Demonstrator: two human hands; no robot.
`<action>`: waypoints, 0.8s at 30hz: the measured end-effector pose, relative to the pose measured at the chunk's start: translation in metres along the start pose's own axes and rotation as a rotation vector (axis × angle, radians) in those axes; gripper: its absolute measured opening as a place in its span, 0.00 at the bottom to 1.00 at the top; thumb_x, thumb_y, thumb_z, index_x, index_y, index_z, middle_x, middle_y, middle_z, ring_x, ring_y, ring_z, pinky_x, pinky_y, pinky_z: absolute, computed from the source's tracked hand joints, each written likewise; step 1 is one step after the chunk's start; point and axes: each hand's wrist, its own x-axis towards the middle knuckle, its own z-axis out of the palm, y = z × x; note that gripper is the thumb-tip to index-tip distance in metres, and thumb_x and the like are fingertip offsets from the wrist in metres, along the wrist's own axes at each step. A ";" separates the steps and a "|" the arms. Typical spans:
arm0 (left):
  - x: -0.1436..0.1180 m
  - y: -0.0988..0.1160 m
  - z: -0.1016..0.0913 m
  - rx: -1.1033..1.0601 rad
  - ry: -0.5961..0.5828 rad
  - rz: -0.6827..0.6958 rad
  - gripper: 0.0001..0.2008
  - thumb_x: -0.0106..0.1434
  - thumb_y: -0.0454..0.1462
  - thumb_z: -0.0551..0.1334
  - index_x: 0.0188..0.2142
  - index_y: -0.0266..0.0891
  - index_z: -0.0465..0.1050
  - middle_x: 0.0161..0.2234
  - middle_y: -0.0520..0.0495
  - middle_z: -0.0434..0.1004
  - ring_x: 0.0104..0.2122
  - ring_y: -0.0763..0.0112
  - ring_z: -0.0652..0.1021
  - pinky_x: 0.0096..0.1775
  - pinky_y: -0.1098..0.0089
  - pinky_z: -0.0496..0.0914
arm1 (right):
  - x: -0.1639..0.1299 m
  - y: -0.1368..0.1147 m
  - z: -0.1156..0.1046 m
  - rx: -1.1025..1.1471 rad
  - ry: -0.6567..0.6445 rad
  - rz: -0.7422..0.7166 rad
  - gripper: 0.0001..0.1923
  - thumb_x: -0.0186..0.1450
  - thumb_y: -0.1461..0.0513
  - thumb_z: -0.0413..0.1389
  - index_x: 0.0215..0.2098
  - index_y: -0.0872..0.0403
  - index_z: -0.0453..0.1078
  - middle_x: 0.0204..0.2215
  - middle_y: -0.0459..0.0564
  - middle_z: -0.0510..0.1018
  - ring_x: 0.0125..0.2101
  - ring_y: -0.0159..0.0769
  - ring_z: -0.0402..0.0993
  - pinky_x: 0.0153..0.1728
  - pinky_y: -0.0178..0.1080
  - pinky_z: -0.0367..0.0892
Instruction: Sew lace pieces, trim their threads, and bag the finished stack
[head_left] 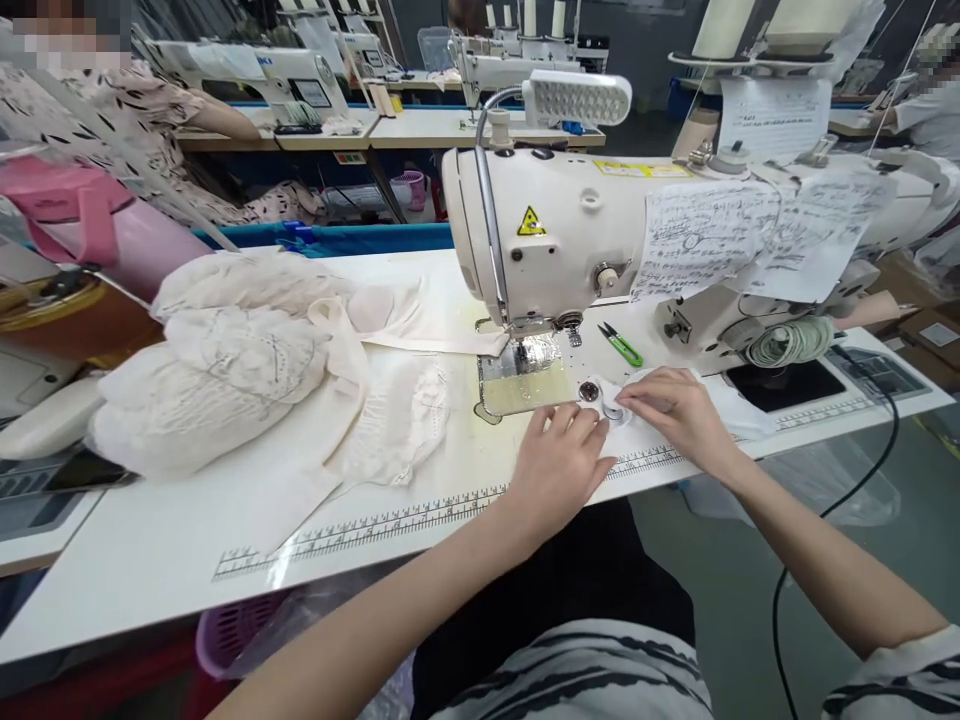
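Head cam: both hands are down on the sewing table, fingertips meeting over a small white fabric piece (626, 400). The left hand (559, 460) has its fingers loosely curled, tips pressing on the near edge of the piece. The right hand (671, 410) pinches its far side between thumb and fingers. Just beyond the fingertips sits the shiny needle plate (525, 375) under the sewing machine (570, 235). Green thread snips (621, 345) lie just past the right hand. Well off to the left hand's side there's a heap of cream garments (240, 360), and a printed ruler strip (420, 515) runs along the table edge (150, 560).
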 end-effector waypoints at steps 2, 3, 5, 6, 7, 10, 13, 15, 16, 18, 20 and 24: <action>-0.009 0.006 0.006 0.032 0.034 0.004 0.19 0.69 0.44 0.55 0.53 0.34 0.70 0.48 0.45 0.76 0.49 0.60 0.71 0.49 0.57 0.62 | -0.005 -0.002 0.008 0.038 0.010 -0.017 0.07 0.68 0.59 0.56 0.38 0.48 0.77 0.33 0.45 0.82 0.37 0.38 0.76 0.45 0.45 0.65; -0.012 0.007 0.009 0.041 0.040 0.005 0.19 0.69 0.44 0.55 0.53 0.34 0.70 0.48 0.45 0.76 0.49 0.60 0.71 0.49 0.57 0.61 | -0.009 -0.002 0.011 0.035 0.007 -0.044 0.08 0.69 0.60 0.55 0.40 0.48 0.77 0.34 0.46 0.82 0.39 0.38 0.76 0.44 0.45 0.67; -0.014 0.008 0.013 0.059 0.053 0.005 0.19 0.69 0.44 0.55 0.53 0.34 0.69 0.49 0.45 0.76 0.49 0.60 0.71 0.50 0.57 0.61 | -0.017 -0.001 0.015 -0.009 -0.025 -0.131 0.11 0.70 0.62 0.52 0.47 0.48 0.76 0.40 0.48 0.81 0.44 0.38 0.76 0.45 0.43 0.69; -0.013 0.008 0.014 0.071 0.061 0.008 0.19 0.69 0.43 0.55 0.54 0.33 0.69 0.49 0.45 0.76 0.50 0.61 0.71 0.50 0.57 0.61 | -0.020 0.000 0.015 -0.044 -0.043 -0.177 0.14 0.70 0.64 0.51 0.50 0.49 0.74 0.44 0.48 0.81 0.47 0.38 0.75 0.47 0.43 0.70; -0.013 0.008 0.015 0.083 0.070 0.013 0.19 0.69 0.43 0.55 0.53 0.33 0.70 0.49 0.45 0.76 0.50 0.61 0.71 0.51 0.57 0.61 | -0.023 0.002 0.015 -0.088 -0.055 -0.214 0.16 0.70 0.65 0.51 0.54 0.49 0.71 0.47 0.49 0.80 0.49 0.38 0.74 0.48 0.43 0.70; -0.011 0.007 0.015 0.114 0.100 0.041 0.18 0.69 0.42 0.56 0.51 0.32 0.72 0.49 0.45 0.77 0.50 0.61 0.71 0.51 0.58 0.61 | -0.027 0.005 0.012 -0.214 -0.089 -0.276 0.21 0.70 0.67 0.50 0.60 0.51 0.66 0.53 0.50 0.76 0.53 0.39 0.72 0.51 0.45 0.70; -0.011 0.007 0.017 0.118 0.130 0.058 0.18 0.69 0.42 0.55 0.50 0.31 0.72 0.49 0.45 0.77 0.50 0.62 0.71 0.51 0.58 0.61 | -0.027 0.006 0.010 -0.271 -0.121 -0.290 0.21 0.70 0.68 0.50 0.60 0.50 0.66 0.53 0.49 0.76 0.53 0.39 0.72 0.50 0.46 0.70; -0.012 0.006 0.018 0.114 0.137 0.055 0.19 0.69 0.42 0.54 0.51 0.31 0.72 0.50 0.45 0.77 0.50 0.62 0.71 0.50 0.57 0.61 | -0.026 0.006 0.009 -0.278 -0.126 -0.262 0.22 0.70 0.68 0.49 0.60 0.48 0.65 0.53 0.48 0.76 0.54 0.39 0.71 0.51 0.46 0.70; -0.012 0.006 0.019 0.111 0.137 0.051 0.19 0.69 0.42 0.54 0.52 0.31 0.71 0.49 0.44 0.77 0.50 0.62 0.72 0.50 0.57 0.61 | -0.026 0.006 0.009 -0.271 -0.118 -0.245 0.22 0.70 0.68 0.49 0.61 0.48 0.65 0.53 0.47 0.76 0.54 0.39 0.71 0.51 0.46 0.70; -0.012 0.005 0.020 0.100 0.135 0.049 0.19 0.70 0.42 0.54 0.52 0.31 0.72 0.49 0.44 0.77 0.49 0.62 0.72 0.50 0.57 0.61 | -0.027 0.005 0.010 -0.228 -0.087 -0.241 0.23 0.70 0.68 0.49 0.61 0.47 0.64 0.54 0.47 0.75 0.54 0.39 0.71 0.51 0.46 0.70; -0.012 0.005 0.020 0.088 0.136 0.047 0.19 0.69 0.42 0.55 0.51 0.31 0.72 0.50 0.44 0.77 0.49 0.62 0.72 0.50 0.57 0.61 | -0.029 0.004 0.012 -0.159 -0.072 -0.280 0.25 0.70 0.69 0.49 0.63 0.45 0.62 0.53 0.47 0.76 0.53 0.38 0.72 0.50 0.45 0.70; -0.012 0.004 0.020 0.085 0.139 0.045 0.19 0.70 0.42 0.54 0.51 0.30 0.73 0.51 0.44 0.77 0.50 0.62 0.72 0.50 0.57 0.61 | -0.033 0.000 0.014 -0.053 -0.123 -0.261 0.29 0.70 0.70 0.49 0.66 0.45 0.55 0.51 0.50 0.76 0.52 0.39 0.71 0.49 0.45 0.71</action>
